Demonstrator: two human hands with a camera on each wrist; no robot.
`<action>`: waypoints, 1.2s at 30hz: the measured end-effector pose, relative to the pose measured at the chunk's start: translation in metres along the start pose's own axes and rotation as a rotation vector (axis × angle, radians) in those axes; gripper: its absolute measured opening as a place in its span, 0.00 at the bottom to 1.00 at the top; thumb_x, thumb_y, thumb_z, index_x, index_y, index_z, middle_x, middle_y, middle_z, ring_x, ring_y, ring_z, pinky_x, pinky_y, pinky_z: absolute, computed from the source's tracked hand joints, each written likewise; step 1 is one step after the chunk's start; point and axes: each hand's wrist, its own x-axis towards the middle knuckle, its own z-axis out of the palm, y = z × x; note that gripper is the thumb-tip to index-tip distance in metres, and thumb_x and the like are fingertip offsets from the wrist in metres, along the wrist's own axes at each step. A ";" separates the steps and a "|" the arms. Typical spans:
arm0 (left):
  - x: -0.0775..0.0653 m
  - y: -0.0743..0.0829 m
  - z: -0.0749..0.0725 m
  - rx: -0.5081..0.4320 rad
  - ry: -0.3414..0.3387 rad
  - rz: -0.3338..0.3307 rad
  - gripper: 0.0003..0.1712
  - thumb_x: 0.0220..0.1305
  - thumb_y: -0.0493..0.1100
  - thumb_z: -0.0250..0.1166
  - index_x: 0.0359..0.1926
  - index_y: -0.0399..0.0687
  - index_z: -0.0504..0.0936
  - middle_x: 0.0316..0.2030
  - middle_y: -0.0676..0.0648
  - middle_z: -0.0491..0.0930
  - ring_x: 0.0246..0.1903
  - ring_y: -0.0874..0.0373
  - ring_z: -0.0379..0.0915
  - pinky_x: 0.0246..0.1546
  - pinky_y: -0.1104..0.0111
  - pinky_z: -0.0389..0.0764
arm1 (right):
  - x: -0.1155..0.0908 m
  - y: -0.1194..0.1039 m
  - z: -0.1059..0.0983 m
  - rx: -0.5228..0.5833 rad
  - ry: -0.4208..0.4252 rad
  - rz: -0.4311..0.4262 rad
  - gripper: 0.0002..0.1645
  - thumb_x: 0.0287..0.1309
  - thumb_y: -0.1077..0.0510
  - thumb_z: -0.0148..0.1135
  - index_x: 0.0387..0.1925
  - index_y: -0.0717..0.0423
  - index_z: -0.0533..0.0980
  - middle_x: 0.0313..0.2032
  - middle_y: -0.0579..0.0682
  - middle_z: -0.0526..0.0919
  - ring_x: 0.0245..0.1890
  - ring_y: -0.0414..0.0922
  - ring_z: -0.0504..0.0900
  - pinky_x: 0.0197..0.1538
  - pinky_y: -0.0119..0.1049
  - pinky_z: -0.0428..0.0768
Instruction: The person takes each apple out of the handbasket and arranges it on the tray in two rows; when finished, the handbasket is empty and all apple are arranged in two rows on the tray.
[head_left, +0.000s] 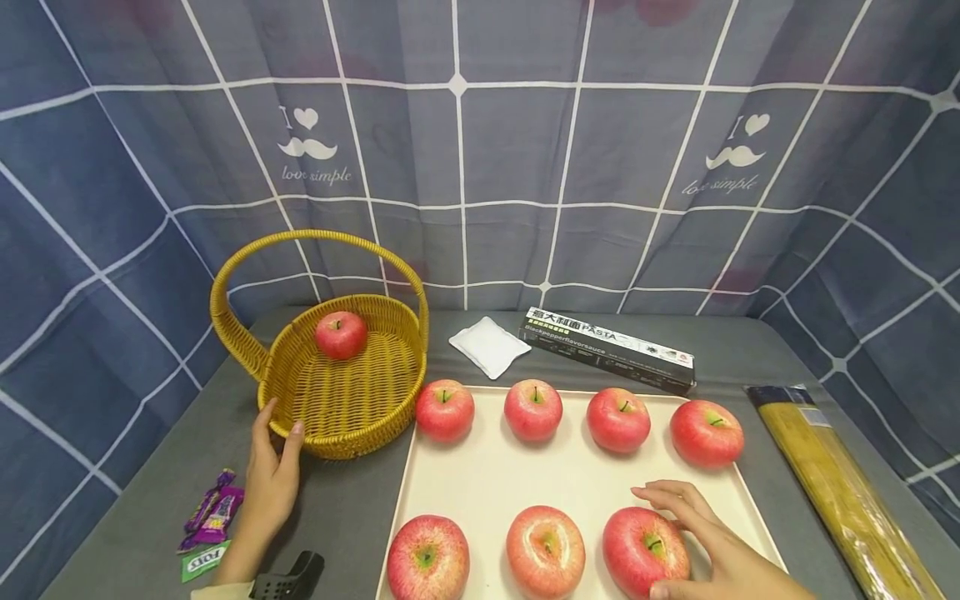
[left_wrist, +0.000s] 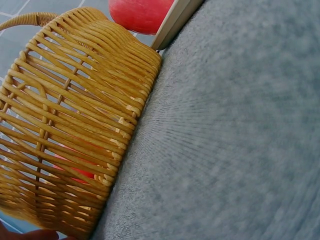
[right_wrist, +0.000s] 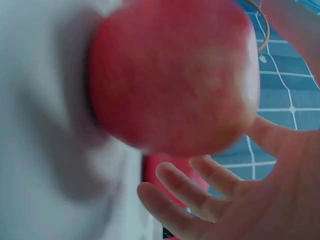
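Observation:
My left hand (head_left: 272, 479) is at the near left side of a yellow woven basket (head_left: 337, 446), fingers and thumb spread against its outer wall. Inside that basket lies one red apple (head_left: 341, 335). In the left wrist view, fingertips (left_wrist: 37, 235) show beside the wicker at the bottom edge. My right hand (head_left: 708, 542) reaches around the front right apple (head_left: 645, 552) on a cream tray (head_left: 495, 472), thumb on the near side and fingers spread loosely beyond it. From the right wrist, this apple (right_wrist: 172, 77) fills much of the view, still close to the tray.
Several other apples stand in two rows on the tray, including one at its back left (head_left: 445, 411). Behind it lie a white packet (head_left: 490, 347) and a black pasta box (head_left: 607, 350). Bagged spaghetti (head_left: 843, 492) lies right; purple-wrapped sweets (head_left: 213, 512) and a green packet (head_left: 204, 562) lie left.

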 end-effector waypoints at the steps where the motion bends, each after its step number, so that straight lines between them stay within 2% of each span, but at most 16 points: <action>1: 0.000 0.000 0.000 0.000 -0.001 0.000 0.34 0.68 0.49 0.45 0.70 0.53 0.42 0.69 0.36 0.45 0.66 0.35 0.45 0.57 0.38 0.55 | 0.002 -0.001 -0.003 0.001 0.013 0.007 0.48 0.35 0.57 0.73 0.61 0.58 0.62 0.56 0.44 0.63 0.56 0.26 0.60 0.45 0.25 0.73; 4: 0.000 0.000 0.000 -0.002 -0.002 0.000 0.34 0.68 0.49 0.45 0.70 0.53 0.42 0.69 0.36 0.45 0.66 0.35 0.44 0.58 0.38 0.54 | 0.013 -0.005 -0.014 -0.007 0.069 0.014 0.41 0.41 0.64 0.69 0.60 0.57 0.64 0.56 0.46 0.66 0.55 0.26 0.65 0.47 0.24 0.73; 6: 0.001 0.000 -0.001 -0.003 -0.002 -0.005 0.34 0.68 0.50 0.45 0.70 0.53 0.42 0.69 0.36 0.45 0.66 0.35 0.44 0.58 0.38 0.53 | 0.026 -0.009 -0.023 -0.039 0.107 0.037 0.37 0.44 0.66 0.66 0.58 0.53 0.65 0.55 0.45 0.68 0.53 0.26 0.68 0.49 0.22 0.72; 8: 0.001 0.000 -0.001 -0.003 0.002 -0.012 0.34 0.68 0.50 0.45 0.70 0.54 0.42 0.69 0.36 0.45 0.66 0.35 0.45 0.59 0.39 0.53 | 0.043 -0.014 -0.032 -0.058 0.116 0.072 0.33 0.49 0.64 0.64 0.58 0.48 0.66 0.55 0.43 0.69 0.51 0.29 0.71 0.49 0.25 0.74; 12: 0.001 0.000 -0.001 -0.005 0.007 -0.019 0.34 0.68 0.50 0.45 0.70 0.54 0.42 0.68 0.36 0.46 0.65 0.35 0.46 0.60 0.40 0.53 | 0.090 -0.028 -0.042 -0.069 0.093 0.072 0.29 0.53 0.57 0.62 0.57 0.40 0.66 0.55 0.40 0.70 0.51 0.36 0.73 0.51 0.34 0.75; 15: 0.000 0.000 -0.001 -0.004 0.003 -0.019 0.34 0.68 0.50 0.45 0.70 0.54 0.42 0.69 0.36 0.45 0.65 0.35 0.46 0.59 0.39 0.54 | 0.132 -0.044 -0.038 -0.056 0.082 0.044 0.30 0.54 0.51 0.61 0.59 0.37 0.64 0.56 0.39 0.69 0.52 0.38 0.72 0.53 0.39 0.74; 17: 0.000 0.000 0.000 -0.002 -0.002 -0.017 0.34 0.68 0.50 0.45 0.70 0.53 0.41 0.69 0.36 0.45 0.65 0.35 0.46 0.59 0.39 0.53 | 0.160 -0.055 -0.029 -0.028 0.067 0.043 0.35 0.54 0.46 0.60 0.62 0.34 0.59 0.58 0.38 0.67 0.53 0.38 0.71 0.53 0.42 0.73; 20: 0.000 0.000 0.000 -0.005 -0.007 -0.013 0.34 0.68 0.50 0.45 0.70 0.53 0.41 0.69 0.36 0.44 0.66 0.35 0.45 0.59 0.39 0.53 | 0.207 -0.069 -0.005 0.085 0.028 0.036 0.41 0.54 0.43 0.60 0.66 0.33 0.52 0.62 0.40 0.63 0.56 0.41 0.71 0.55 0.42 0.73; 22: 0.000 0.000 -0.001 -0.001 -0.009 -0.011 0.34 0.69 0.50 0.45 0.70 0.53 0.41 0.69 0.36 0.44 0.66 0.34 0.45 0.58 0.38 0.53 | 0.241 -0.075 0.015 0.187 -0.028 0.026 0.44 0.53 0.44 0.60 0.67 0.36 0.50 0.64 0.42 0.61 0.58 0.43 0.70 0.56 0.41 0.73; 25: -0.001 -0.001 -0.002 0.001 -0.009 -0.011 0.34 0.69 0.50 0.45 0.70 0.53 0.41 0.69 0.36 0.44 0.65 0.34 0.45 0.58 0.38 0.55 | 0.289 -0.080 0.046 0.257 -0.145 0.040 0.45 0.54 0.43 0.59 0.68 0.42 0.49 0.67 0.43 0.58 0.61 0.46 0.67 0.61 0.40 0.69; 28: -0.001 -0.001 -0.002 0.006 -0.006 -0.010 0.34 0.69 0.50 0.45 0.70 0.52 0.41 0.68 0.35 0.45 0.65 0.34 0.46 0.58 0.39 0.55 | 0.329 -0.082 0.077 0.253 -0.239 0.074 0.45 0.55 0.41 0.57 0.69 0.46 0.49 0.68 0.46 0.56 0.65 0.46 0.61 0.64 0.42 0.64; 31: -0.001 0.000 -0.003 0.002 0.007 -0.001 0.34 0.68 0.49 0.46 0.70 0.51 0.43 0.68 0.35 0.46 0.65 0.35 0.47 0.57 0.38 0.56 | 0.362 -0.085 0.105 0.228 -0.277 0.118 0.46 0.55 0.40 0.56 0.69 0.50 0.49 0.67 0.51 0.57 0.67 0.47 0.58 0.66 0.42 0.61; 36: -0.002 0.001 -0.004 0.002 -0.011 0.009 0.34 0.69 0.49 0.45 0.70 0.51 0.42 0.68 0.34 0.45 0.65 0.34 0.45 0.56 0.37 0.56 | 0.397 -0.090 0.135 0.183 -0.268 0.191 0.47 0.54 0.41 0.57 0.67 0.58 0.50 0.64 0.55 0.63 0.65 0.49 0.61 0.65 0.41 0.63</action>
